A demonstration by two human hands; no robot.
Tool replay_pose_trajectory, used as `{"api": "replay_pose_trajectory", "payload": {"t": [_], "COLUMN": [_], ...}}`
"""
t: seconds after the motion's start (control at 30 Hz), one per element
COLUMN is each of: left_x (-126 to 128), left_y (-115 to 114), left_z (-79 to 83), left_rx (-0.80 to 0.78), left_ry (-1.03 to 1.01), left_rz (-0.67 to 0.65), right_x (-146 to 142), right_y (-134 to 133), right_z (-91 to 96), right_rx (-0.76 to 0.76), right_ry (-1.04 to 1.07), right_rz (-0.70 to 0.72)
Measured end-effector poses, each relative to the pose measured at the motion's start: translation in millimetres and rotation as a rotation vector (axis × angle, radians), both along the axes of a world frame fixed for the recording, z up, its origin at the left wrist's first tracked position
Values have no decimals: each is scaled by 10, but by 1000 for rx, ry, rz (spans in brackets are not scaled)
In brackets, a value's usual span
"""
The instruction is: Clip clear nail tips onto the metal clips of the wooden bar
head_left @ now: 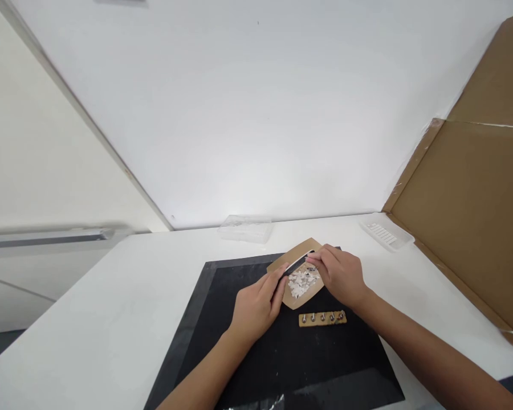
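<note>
A slim black strip with a white edge [297,263] slants between my two hands. My left hand [255,303] is closed on its lower left end, thumb and fingers pressed together. At its upper right end, the fingertips of my right hand [338,274] pinch it. Right below the strip is a brown paper tray [301,250] with many small white scraps [301,283] in it. The strip hangs over this tray, and my hands partly cover its sides. Nearer to me lies a small tan bar [322,319] with several shiny metal pieces standing in a row.
Beneath the tray and bar is a black mat [273,359] on a white table [89,319]. A clear plastic box [245,229] stands near the wall. At the back right sits a translucent tray [387,234] with white strips. Cardboard panels [465,228] border the right side.
</note>
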State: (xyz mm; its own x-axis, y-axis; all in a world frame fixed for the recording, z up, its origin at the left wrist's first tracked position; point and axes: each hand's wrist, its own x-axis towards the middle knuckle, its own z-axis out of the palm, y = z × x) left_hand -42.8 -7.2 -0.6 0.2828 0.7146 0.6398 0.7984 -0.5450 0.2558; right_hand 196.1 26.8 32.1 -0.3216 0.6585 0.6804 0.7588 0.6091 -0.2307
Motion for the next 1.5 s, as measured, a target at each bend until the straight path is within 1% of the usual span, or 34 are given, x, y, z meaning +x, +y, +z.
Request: {"api": "replay_pose_trajectory", "payload": {"t": [0.07, 0.2, 0.33, 0.53, 0.8, 1.13, 1.27, 1.37, 1.5], "left_x": [24, 78, 118, 137, 161, 172, 171, 196, 247], "left_y": [-43, -102, -112, -102, -134, -108, -125, -145, -147], "left_z": [7, 13, -11, -43, -13, -26, -22, -15, -15], "left_rx": [31, 88, 90, 41, 61, 122, 122, 117, 145], "left_ry": [-41, -101, -124, -118, -146, -161, -164, -165, -158], "left_rz": [-11, -17, -15, -12, -36, -59, -66, -66, -30], "right_x": [-88, -154, -153, -194, -163, -161, -142, -151, -237], "right_y": [18, -8, -49, -79, -91, -66, -66, -65, -72], "right_z": [-31, -102, -96, -95, -97, -136, -148, -153, -179], "right_rx": [5, 19, 44, -18, -46, -1, -7, -25, -4], "right_ry": [-11, 78, 126, 202, 276, 286, 271, 236, 166], "right_rz": [-37, -69, -12, -2, 130, 173, 131, 49, -44]}}
